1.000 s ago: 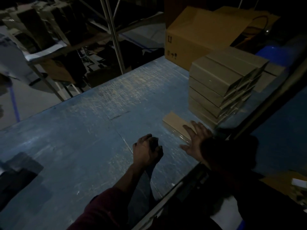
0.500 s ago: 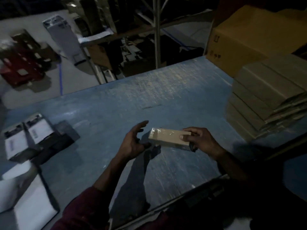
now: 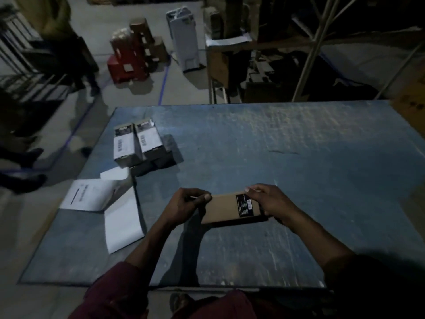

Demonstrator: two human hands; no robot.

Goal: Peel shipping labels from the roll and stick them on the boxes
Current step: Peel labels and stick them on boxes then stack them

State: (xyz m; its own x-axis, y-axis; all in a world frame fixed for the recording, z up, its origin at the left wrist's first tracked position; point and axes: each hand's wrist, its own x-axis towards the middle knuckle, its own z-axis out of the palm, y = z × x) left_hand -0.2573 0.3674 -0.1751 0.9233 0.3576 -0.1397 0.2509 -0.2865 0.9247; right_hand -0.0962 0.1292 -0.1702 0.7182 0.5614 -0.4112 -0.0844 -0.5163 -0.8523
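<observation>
A small brown cardboard box [image 3: 224, 209] with a black printed patch near its right end is held just above the blue table [image 3: 299, 157], in front of me. My left hand [image 3: 184, 204] grips its left end, thumb on top. At the right end, my right hand [image 3: 269, 201] holds it with fingers curled over the far edge. A strip of white label sheets [image 3: 108, 203] lies folded at the table's left edge. Two boxes [image 3: 135, 141] with white labels on top stand side by side at the far left of the table.
A big brown carton [image 3: 411, 104] shows at the far right edge. Beyond the table are metal shelving [image 3: 322, 42], red and brown boxes on the floor [image 3: 133, 56] and a white unit [image 3: 184, 35]. A person's legs [image 3: 20, 166] are at the left.
My view has swung left, away from the stack of boxes. The small box came toward the table's middle with its patch side up, and my left hand has taken hold of its left end.
</observation>
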